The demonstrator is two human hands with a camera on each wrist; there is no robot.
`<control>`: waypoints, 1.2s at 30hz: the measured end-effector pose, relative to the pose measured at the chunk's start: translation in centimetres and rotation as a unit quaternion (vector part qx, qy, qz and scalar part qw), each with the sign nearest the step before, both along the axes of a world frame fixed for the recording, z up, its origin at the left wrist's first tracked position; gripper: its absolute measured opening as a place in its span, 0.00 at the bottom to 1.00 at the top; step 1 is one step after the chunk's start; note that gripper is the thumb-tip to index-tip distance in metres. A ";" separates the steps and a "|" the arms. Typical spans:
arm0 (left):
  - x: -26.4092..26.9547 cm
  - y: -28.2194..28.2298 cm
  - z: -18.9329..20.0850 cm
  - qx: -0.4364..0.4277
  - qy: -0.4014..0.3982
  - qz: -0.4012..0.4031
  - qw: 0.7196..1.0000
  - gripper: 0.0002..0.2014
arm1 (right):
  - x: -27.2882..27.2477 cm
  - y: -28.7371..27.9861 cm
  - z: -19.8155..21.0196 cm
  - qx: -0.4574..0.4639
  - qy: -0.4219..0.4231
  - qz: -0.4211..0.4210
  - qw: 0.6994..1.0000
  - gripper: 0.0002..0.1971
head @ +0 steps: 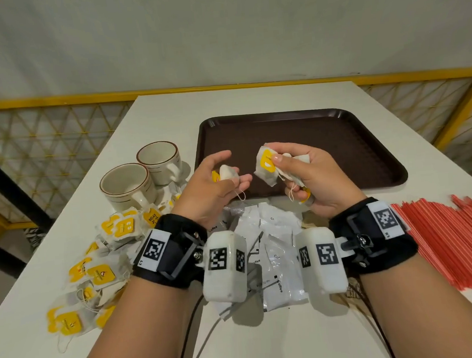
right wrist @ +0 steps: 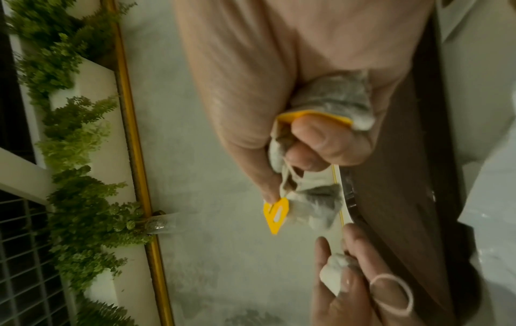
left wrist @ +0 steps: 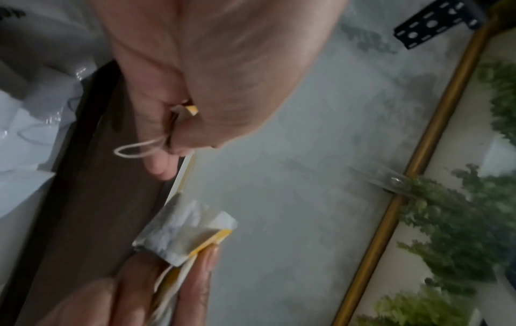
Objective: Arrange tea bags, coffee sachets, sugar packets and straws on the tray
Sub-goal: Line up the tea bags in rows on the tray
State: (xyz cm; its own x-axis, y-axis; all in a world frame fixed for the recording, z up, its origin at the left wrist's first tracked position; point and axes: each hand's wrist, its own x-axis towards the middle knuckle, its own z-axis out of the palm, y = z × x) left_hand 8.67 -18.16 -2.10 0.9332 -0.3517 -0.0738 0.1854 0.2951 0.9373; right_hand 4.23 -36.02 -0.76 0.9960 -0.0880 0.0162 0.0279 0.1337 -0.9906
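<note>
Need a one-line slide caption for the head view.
Left hand and right hand hold yellow-tagged paper tea bags above an empty dark brown plastic tray.

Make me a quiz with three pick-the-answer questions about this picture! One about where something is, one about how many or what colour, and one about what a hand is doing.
1. Where do the red straws lie?
A. on the tray
B. on the table, right of the tray
C. inside a mug

2. How many mugs stand on the table?
A. one
B. two
C. four

3. What is the right hand doing?
A. resting flat on the table
B. gripping a bunch of tea bags
C. lifting a mug

Answers:
1. B: the straws are spread on the table beside the right wrist, off the brown tray.
2. B: two cream mugs sit side by side left of the tray.
3. B: its fingers and thumb curl round several bags with yellow tags.
</note>
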 end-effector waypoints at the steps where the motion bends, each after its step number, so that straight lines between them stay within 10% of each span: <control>1: 0.0 0.1 0.0 -0.005 -0.005 -0.001 1.000 0.23 | -0.1 0.0 0.0 -0.006 0.005 0.012 1.000 0.11; 16: 0.2 0.1 -0.5 0.164 -0.116 -0.018 0.979 0.12 | -0.5 0.4 0.0 -0.047 0.008 0.075 0.996 0.16; 36: -0.4 -0.1 0.8 0.058 -0.039 -0.066 0.995 0.17 | -0.4 1.3 -0.4 -0.092 0.009 0.026 0.995 0.06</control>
